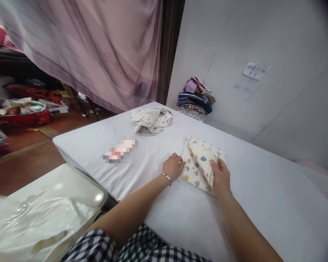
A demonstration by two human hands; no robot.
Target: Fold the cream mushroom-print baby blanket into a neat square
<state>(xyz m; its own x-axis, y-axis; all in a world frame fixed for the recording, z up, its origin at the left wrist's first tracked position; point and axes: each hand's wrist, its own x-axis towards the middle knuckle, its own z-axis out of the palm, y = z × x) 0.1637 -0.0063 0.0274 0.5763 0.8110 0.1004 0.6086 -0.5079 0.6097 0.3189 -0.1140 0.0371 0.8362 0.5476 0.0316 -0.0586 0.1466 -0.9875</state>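
We start with the bed, its white sheet spread wide. At its centre lies the printed garment, partly folded: light, soft and limp, so it will sag and slide on the sheet unless taken by its edges or a fold. Our right hand is closed on a raised fold at the garment's 4 o'clock. Our left hand sits curled against its 9 o'clock edge; we cannot tell whether it grips. A crumpled cream cloth lies off at 11 o'clock.

Cream garment with grey, blue, yellow prints, white tablecloth, mauve curtain
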